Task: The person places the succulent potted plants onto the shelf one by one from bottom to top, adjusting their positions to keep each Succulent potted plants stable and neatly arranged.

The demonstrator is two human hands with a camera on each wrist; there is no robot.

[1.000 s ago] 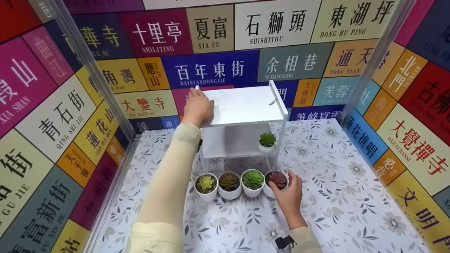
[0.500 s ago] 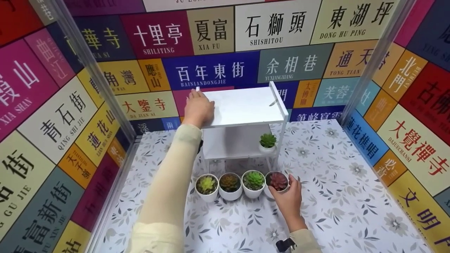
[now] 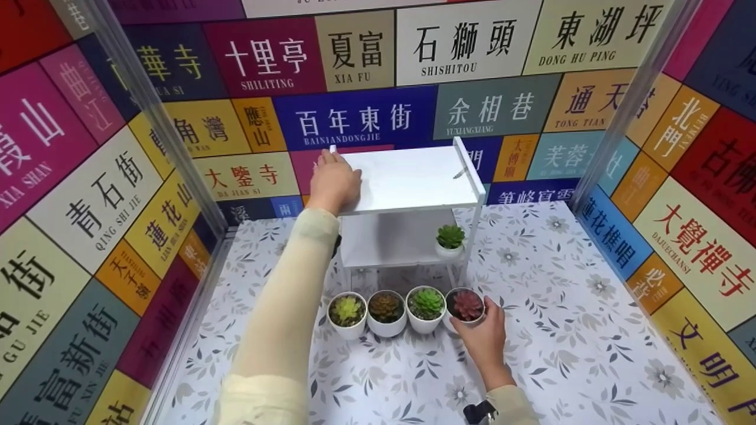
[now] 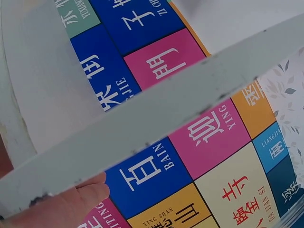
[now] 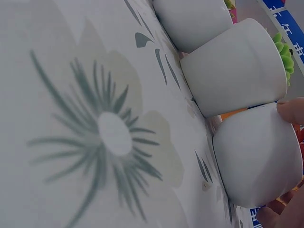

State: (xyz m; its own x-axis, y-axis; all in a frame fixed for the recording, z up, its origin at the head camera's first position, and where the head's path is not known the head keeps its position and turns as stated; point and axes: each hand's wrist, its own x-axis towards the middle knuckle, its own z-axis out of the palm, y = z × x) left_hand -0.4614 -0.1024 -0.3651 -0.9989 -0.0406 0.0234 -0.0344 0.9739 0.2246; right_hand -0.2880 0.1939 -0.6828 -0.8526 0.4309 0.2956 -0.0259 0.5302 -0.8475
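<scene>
My left hand (image 3: 335, 183) holds the left side rail of a white two-tier shelf rack (image 3: 416, 177). In the left wrist view, its fingers (image 4: 88, 190) show behind the white rail (image 4: 142, 111). With thumb and fingers on opposite sides, my right hand (image 3: 484, 342) grips a white pot with a dark red succulent (image 3: 468, 305), the rightmost of a row in front of the rack. That pot (image 5: 256, 154) stands upright on the cloth in the right wrist view. Left of it stand a bright green succulent (image 3: 426, 302), a brown one (image 3: 387, 306) and a yellow-green one (image 3: 348, 310).
Another green succulent in a white pot (image 3: 450, 237) stands at the right end of the rack's lower tier. A floral cloth (image 3: 567, 330) covers the table. Walls of coloured sign panels (image 3: 354, 112) enclose the back and both sides.
My right hand has closed its fingers and thumb around the red succulent's pot. The left hand stays on the rack, and the pots hold their places.
</scene>
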